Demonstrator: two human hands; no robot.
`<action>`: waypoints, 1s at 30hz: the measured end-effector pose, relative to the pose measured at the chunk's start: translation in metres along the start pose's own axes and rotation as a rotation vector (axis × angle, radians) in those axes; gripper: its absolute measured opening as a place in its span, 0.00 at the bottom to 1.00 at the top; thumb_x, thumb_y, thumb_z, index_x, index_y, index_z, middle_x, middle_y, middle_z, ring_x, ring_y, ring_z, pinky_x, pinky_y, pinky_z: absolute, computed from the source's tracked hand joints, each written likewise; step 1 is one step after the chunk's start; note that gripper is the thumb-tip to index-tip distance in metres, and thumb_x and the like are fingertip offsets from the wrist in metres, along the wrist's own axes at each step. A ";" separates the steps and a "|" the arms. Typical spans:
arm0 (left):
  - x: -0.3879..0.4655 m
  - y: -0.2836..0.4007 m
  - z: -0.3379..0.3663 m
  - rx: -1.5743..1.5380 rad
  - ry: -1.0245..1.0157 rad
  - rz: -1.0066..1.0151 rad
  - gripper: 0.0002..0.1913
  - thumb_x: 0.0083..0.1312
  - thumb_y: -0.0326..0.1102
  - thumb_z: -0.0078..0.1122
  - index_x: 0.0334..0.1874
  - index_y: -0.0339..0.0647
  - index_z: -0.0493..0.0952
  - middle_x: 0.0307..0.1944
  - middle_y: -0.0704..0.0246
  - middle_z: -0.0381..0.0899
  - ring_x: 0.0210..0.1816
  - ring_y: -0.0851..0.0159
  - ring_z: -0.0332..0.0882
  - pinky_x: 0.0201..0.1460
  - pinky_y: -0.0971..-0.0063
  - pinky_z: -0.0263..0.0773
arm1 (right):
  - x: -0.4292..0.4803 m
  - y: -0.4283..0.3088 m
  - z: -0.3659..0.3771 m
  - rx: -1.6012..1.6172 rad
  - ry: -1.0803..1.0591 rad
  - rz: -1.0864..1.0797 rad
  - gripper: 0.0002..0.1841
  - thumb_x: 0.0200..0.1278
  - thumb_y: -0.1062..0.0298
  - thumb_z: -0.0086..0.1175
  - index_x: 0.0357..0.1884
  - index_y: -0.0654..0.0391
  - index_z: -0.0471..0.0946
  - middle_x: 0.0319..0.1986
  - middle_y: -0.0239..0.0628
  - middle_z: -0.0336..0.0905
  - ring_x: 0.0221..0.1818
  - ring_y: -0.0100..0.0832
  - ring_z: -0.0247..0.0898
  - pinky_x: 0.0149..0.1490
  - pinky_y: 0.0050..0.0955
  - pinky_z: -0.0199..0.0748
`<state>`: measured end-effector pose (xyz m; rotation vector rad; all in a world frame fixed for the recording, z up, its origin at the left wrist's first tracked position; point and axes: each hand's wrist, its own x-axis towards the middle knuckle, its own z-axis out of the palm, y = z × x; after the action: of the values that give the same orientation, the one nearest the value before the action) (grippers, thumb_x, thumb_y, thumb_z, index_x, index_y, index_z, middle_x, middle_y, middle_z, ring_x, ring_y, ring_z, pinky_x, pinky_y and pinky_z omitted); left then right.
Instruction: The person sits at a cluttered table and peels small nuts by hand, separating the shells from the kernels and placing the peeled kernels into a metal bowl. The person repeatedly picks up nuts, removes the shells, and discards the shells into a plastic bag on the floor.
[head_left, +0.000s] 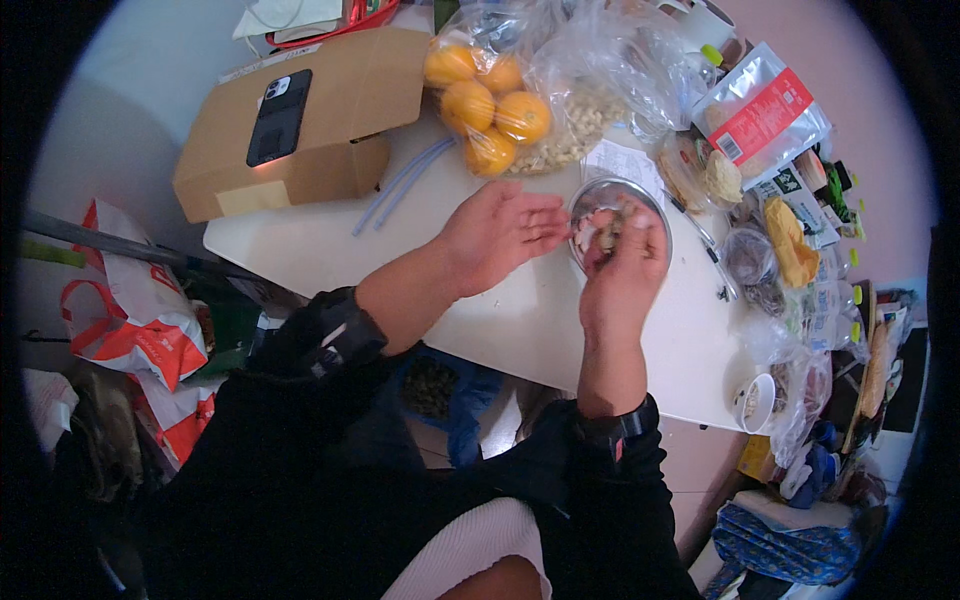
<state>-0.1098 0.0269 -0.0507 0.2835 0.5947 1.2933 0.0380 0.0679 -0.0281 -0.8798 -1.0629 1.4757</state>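
Note:
A round metal bowl (666, 225) holding pale pinkish pieces stands on the white table (517, 322). Over it is my right hand (626, 251), its fingers curled around something small and brownish that is blurred; I cannot tell what it is. My left hand (510, 232) is at the bowl's left rim, palm facing the bowl, fingers extended and nothing visible in it. Part of the bowl's contents is hidden behind my right hand. A sheet of paper (619, 161) lies just beyond the bowl.
Behind are a plastic bag of oranges (487, 109), a bag of pale pieces (577, 124) and a cardboard box (337, 97) bearing a phone (280, 116). Pens (701, 240), food packages and water bottles line the right side. A white cup (754, 403) stands at the near right edge.

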 end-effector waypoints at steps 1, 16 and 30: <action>0.006 -0.001 0.011 -0.080 -0.077 0.035 0.30 0.68 0.50 0.37 0.62 0.31 0.65 0.55 0.61 0.70 0.56 0.62 0.67 0.63 0.70 0.60 | 0.002 -0.005 0.000 0.103 0.042 -0.029 0.13 0.74 0.59 0.43 0.47 0.57 0.73 0.29 0.33 0.77 0.21 0.19 0.62 0.24 0.16 0.59; -0.013 0.053 -0.033 1.805 0.357 0.177 0.14 0.60 0.32 0.61 0.48 0.39 0.77 0.46 0.61 0.78 0.46 0.60 0.77 0.50 0.67 0.71 | 0.003 0.007 -0.015 0.749 -0.367 0.556 0.16 0.73 0.54 0.44 0.55 0.52 0.69 0.33 0.28 0.73 0.28 0.22 0.65 0.23 0.14 0.60; -0.012 0.048 -0.058 1.836 0.312 0.044 0.07 0.60 0.33 0.62 0.38 0.40 0.78 0.35 0.64 0.81 0.38 0.60 0.79 0.41 0.67 0.74 | -0.005 0.041 -0.012 0.655 -0.477 0.674 0.20 0.70 0.43 0.45 0.38 0.51 0.75 0.38 0.35 0.75 0.38 0.34 0.74 0.22 0.15 0.66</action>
<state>-0.1829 0.0206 -0.0701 1.5814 1.9364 0.4513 0.0363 0.0629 -0.0704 -0.4173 -0.5226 2.4973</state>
